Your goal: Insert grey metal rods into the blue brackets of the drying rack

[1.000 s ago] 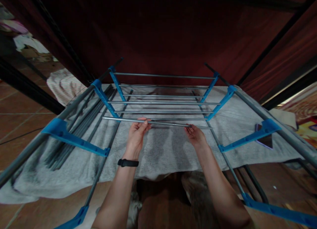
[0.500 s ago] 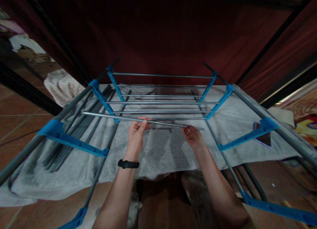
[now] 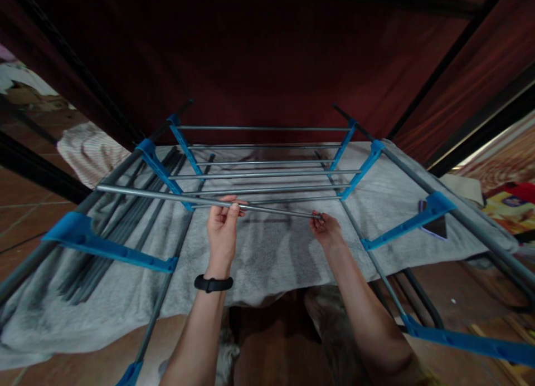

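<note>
My left hand (image 3: 222, 230) pinches a long grey metal rod (image 3: 167, 196) near its middle; a black band sits on that wrist. My right hand (image 3: 325, 229) grips the rod's right end. The rod lies crosswise above a folding drying rack (image 3: 267, 174) with grey rails and blue plastic brackets. Its left end reaches past the rack's left blue bracket (image 3: 161, 171). Several rods are fixed across the far section of the rack.
The rack lies over a grey towel (image 3: 271, 252) on a tiled floor. Spare grey rods (image 3: 112, 235) are bundled on the towel at the left. A dark phone (image 3: 434, 225) rests on the towel at the right. A red curtain hangs behind.
The rod has slid to the left through my hands; its left end now sticks out well past the left bracket, and its right end has come to my right hand.
</note>
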Available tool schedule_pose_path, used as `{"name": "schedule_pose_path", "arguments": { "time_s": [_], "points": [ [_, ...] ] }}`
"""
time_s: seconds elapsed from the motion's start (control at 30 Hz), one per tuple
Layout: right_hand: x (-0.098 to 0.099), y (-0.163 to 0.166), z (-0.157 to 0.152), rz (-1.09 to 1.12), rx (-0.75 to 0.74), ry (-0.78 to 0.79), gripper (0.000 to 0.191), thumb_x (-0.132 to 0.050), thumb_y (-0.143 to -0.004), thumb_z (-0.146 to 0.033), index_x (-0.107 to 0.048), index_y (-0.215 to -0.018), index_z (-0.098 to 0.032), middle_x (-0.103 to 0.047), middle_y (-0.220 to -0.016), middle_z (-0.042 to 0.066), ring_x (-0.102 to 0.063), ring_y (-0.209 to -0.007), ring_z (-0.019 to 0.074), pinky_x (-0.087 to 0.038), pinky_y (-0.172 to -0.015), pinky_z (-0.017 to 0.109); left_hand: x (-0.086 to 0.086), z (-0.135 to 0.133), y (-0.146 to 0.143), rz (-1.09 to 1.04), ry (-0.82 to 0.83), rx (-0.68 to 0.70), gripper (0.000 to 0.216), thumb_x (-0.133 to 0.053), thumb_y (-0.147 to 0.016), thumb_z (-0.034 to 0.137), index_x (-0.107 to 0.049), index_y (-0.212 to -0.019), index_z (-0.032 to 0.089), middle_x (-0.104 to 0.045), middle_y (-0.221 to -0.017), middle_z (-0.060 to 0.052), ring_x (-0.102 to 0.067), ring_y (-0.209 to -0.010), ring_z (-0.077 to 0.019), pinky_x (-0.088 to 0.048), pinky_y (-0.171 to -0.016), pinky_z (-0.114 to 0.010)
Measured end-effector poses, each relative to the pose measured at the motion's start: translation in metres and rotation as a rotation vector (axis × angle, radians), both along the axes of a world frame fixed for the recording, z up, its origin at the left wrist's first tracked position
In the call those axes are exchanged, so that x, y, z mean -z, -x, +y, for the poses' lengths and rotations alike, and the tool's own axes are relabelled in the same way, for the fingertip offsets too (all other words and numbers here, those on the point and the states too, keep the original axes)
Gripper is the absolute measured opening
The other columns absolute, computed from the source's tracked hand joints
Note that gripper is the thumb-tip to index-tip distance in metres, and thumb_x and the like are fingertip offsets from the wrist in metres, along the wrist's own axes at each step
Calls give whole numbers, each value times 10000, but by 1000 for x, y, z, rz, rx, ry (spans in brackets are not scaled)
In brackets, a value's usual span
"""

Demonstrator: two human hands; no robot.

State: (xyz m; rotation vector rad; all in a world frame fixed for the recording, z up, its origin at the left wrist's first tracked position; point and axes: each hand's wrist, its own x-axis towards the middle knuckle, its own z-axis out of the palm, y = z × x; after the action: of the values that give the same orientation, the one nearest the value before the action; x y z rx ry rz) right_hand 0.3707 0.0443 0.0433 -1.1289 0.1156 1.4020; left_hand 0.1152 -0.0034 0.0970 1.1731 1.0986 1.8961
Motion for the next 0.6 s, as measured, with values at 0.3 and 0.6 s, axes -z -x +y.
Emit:
{"name": "schedule_pose_path", "arguments": {
  "time_s": [0.3,0.6],
  "points": [
    [-3,16,-6,37,-104,-82,228,-432,-915,-72,-527,-763,-214,-657,-648,-10,-627,-578,102,-560,-552,200,5,-1,-18,44,55,182,352,-666,-863,323,-559,-1181,215,-728,-1008,-63,-685,-978,-186,-538,-774,-292],
    [2,21,-10,76,-95,-103,217,-449,-877,-49,-533,-744,-199,-669,-660,16,-635,-582,108,-583,-572,211,3,-1,-20,34,18,203,392,-635,-888,303,-510,-1249,218,-731,-949,-48,-699,-938,-179,-536,-802,-311]
  ]
}}
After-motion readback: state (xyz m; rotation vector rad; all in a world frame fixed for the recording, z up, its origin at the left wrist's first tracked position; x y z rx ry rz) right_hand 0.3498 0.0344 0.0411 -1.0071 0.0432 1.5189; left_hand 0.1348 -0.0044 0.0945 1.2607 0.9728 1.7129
